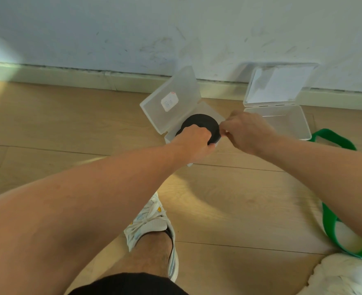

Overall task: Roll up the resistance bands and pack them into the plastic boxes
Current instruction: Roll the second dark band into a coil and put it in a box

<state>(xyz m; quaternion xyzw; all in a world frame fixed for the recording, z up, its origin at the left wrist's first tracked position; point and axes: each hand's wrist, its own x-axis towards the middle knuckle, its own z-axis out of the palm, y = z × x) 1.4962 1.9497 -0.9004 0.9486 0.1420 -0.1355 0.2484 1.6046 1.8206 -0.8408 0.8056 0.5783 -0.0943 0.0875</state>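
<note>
Between my hands: a rolled black resistance band (201, 124), a flat coil sitting in the near plastic box (213, 112), whose clear lid (171, 99) stands open and leans away to the left.
Left hand (194, 142): curled around the near edge of the black roll, fingers clamped on it.
Right hand (245, 132): fingertips pinched together at the right rim of the same roll; I cannot tell whether they grip the band's loose end or only press against it.
Beyond my right hand: a second plastic box (282, 122), open, its lid (278, 86) propped back against the wall (133, 28).
Right of my right hand: a green resistance band (333, 138), unrolled, trailing along the floor (69, 124) and passing under my right forearm.
Below my hands: a white sneaker (152, 222) planted on the wooden floor, and part of a second shoe (346, 275) at the lower right corner.
</note>
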